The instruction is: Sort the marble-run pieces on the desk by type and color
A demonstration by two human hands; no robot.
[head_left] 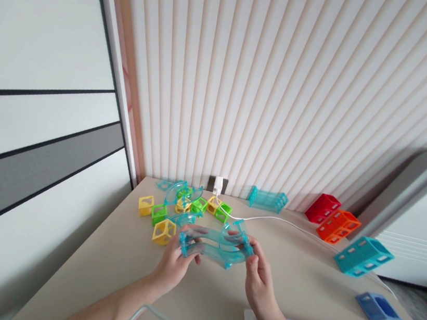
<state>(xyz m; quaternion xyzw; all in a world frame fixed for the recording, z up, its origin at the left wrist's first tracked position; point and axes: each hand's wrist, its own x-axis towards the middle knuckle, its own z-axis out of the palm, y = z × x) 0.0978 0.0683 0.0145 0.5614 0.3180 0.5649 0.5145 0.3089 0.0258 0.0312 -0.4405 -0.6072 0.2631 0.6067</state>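
Curved teal track (211, 251) in two hands (174, 261) (259, 280), one blue block (370, 308)

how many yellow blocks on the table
4: leftmost yellow block, one near left hand, one by curved track, one near white plug; more may be hidden.

Bare tabletop (302, 276) leaves room to pass between the right hand (259, 280) and the teal block (362, 256). The gap from that hand to the left hand (173, 264) is spanned by curved teal track (209, 237); yellow and green cubes (165, 233) crowd behind, and a white cable (280, 219) crosses rightward.
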